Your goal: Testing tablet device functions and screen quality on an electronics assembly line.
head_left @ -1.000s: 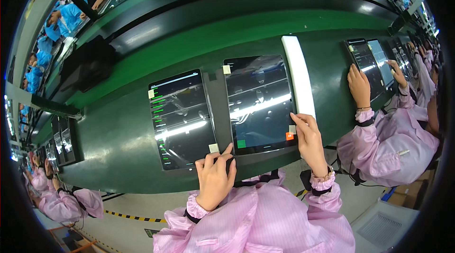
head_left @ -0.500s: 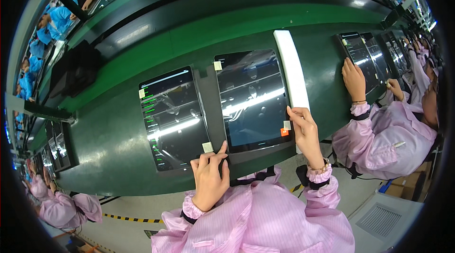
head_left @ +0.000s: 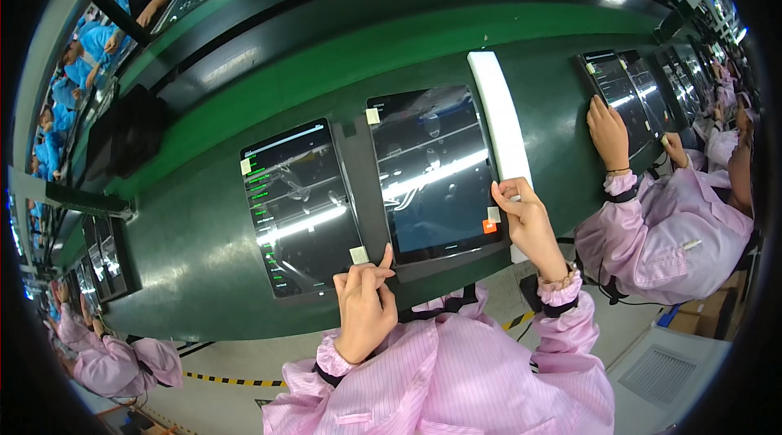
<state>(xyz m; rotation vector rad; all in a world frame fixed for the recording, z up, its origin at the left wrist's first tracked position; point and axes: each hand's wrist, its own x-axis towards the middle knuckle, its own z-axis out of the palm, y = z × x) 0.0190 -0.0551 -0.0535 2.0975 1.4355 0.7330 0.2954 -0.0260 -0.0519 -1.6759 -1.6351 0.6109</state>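
Observation:
Two dark tablets lie side by side in front of me. The left tablet [head_left: 303,208] shows rows of green text; the right tablet [head_left: 432,174] has a dark screen with bright light reflections. Each carries small pale tabs at its corners, and an orange sticker [head_left: 489,226] marks the right one's lower right. My right hand [head_left: 528,219] has its fingertips closed at the right tablet's right edge. Between the tablets' lower corners rests my left hand [head_left: 365,305], with one finger stretched toward the right tablet's lower left corner and the others bent near the left tablet.
A long white foam strip [head_left: 498,113] lies along the right tablet on the green table [head_left: 187,256]. Farther right, a co-worker in pink [head_left: 664,231] handles more tablets [head_left: 619,89]. A black object [head_left: 126,129] stands at the left, near other tablets [head_left: 106,256].
My right wrist has swung slightly to the right while its fingertips stay at the tablet's edge. The view has shifted a little; both tablets lie as before.

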